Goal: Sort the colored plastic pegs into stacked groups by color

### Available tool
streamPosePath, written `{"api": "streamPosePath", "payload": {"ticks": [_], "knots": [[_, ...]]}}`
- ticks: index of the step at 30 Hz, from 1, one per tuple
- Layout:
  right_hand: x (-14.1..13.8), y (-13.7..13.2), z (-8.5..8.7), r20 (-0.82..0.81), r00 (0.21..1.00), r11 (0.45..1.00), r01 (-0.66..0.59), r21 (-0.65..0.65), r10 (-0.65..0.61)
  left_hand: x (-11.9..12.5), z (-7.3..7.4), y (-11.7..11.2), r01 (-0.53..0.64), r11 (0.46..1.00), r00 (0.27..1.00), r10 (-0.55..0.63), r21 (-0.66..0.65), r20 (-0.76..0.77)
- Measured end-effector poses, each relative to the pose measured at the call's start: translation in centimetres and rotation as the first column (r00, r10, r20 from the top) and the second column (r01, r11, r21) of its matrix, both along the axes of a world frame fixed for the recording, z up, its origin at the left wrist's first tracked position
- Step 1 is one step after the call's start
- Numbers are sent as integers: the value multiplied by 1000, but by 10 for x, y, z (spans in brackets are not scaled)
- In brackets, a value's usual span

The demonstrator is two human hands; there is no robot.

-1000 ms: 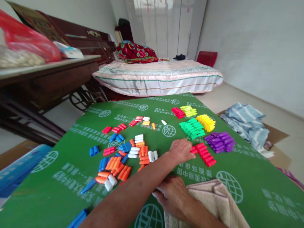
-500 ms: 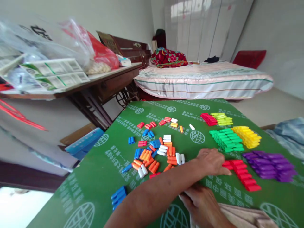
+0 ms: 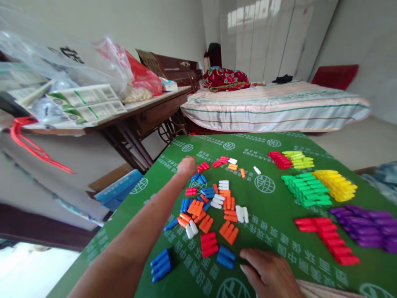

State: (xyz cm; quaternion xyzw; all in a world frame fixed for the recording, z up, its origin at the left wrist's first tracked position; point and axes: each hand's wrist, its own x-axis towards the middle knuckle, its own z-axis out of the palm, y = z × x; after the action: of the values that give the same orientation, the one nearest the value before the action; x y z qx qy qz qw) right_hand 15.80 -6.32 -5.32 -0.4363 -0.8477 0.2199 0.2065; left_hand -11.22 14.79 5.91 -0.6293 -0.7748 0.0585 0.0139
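A green printed board [image 3: 279, 207] carries many small plastic pieces. My left hand [image 3: 187, 165] reaches to the board's far left, fingers curled down where red pieces lay; its grasp is hidden. Loose red pieces [image 3: 203, 166] lie just right of it. My right hand [image 3: 266, 273] rests flat and open at the near edge, beside blue pieces [image 3: 226, 256]. A mixed heap of orange, white, blue and red pieces [image 3: 217, 205] fills the middle. On the right lie sorted rows: red [image 3: 327, 240], purple [image 3: 366, 223], green [image 3: 305, 188], yellow [image 3: 335, 184].
A beige towel [image 3: 325, 288] lies under my right wrist. A wooden table [image 3: 149, 111] with plastic bags and boxes stands at the left. A blue box [image 3: 119, 190] lies on the floor by the board. A bed [image 3: 273, 105] is behind.
My left hand has left the red row on the right and swung across to the board's far left. The right hand has come off the towel. The view has turned left.
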Motion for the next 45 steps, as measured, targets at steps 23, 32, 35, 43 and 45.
{"api": "streamPosePath", "payload": {"ticks": [23, 32, 35, 43, 45], "knots": [[-6, 7, 38, 148, 988, 991, 57, -120, -38, 110, 21, -89, 607, 787, 705, -467, -113, 533], [-4, 7, 37, 94, 994, 994, 57, -93, -49, 194, -10, -129, 771, 603, 635, -702, -205, 322], [-3, 7, 37, 75, 997, 995, 42, -90, -35, 200, -16, -128, 769, 601, 639, -715, -218, 285], [-4, 9, 42, 117, 993, 995, 32, -97, -20, 175, -5, -112, 833, 518, 553, -773, -193, 310], [-4, 8, 43, 121, 992, 995, 32, -99, -20, 171, -4, -112, 870, 460, 492, -807, -176, 325]]}}
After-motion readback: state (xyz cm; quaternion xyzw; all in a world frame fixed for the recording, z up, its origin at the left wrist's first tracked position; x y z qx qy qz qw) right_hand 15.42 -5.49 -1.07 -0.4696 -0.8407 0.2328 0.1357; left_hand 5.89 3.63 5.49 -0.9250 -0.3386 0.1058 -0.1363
